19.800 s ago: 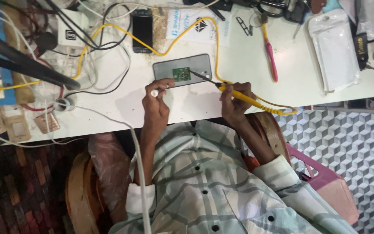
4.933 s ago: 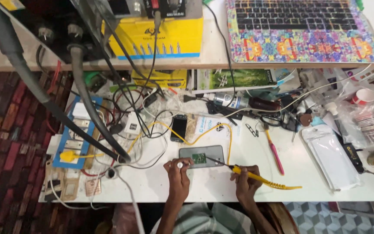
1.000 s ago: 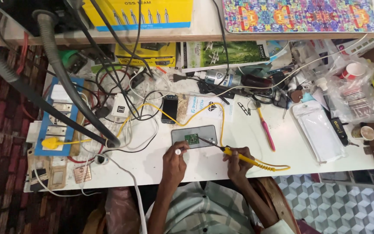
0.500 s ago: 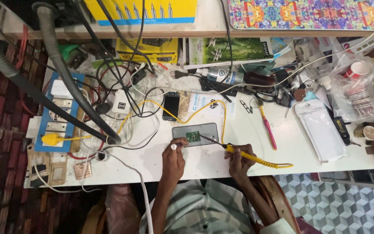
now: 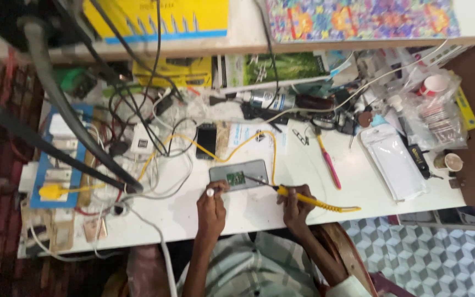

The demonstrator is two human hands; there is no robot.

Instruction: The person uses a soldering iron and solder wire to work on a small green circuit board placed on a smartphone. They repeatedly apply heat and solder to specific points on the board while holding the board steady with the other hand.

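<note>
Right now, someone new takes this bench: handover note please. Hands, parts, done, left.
Right hand: grips the yellow-handled soldering iron, tip on the small green circuit board.
Left hand: pinches a small white-tipped piece beside the grey pad that the board lies on.
Nearby: dark phone, pink-handled tool.
Done: board placed, iron at it.
Left: cannot tell how far the joint is; too small to see.
</note>
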